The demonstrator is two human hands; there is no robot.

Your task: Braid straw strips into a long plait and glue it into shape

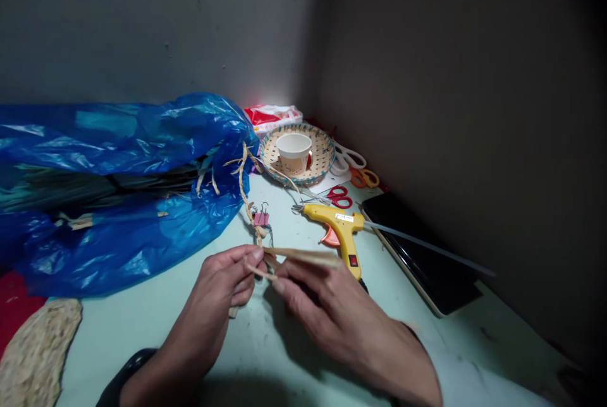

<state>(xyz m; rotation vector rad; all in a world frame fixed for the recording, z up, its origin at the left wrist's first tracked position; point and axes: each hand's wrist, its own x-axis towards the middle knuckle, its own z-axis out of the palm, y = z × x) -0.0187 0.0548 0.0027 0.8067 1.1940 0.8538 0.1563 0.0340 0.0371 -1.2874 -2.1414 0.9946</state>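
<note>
Both hands meet low over the pale green tabletop (265,356). The left hand (227,277) and the right hand (327,312) each pinch the flat straw strips (303,256) between fingertips. From there a braided cord (245,195) with a pink binder clip (260,217) runs to the blue plastic bag (118,192). A yellow glue gun (339,230) lies just beyond.

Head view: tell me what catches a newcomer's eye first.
The big blue plastic bag fills the left of the table. At centre, the left hand and right hand pinch tan straw strips between their fingers. Just behind them lies a yellow glue gun.
</note>
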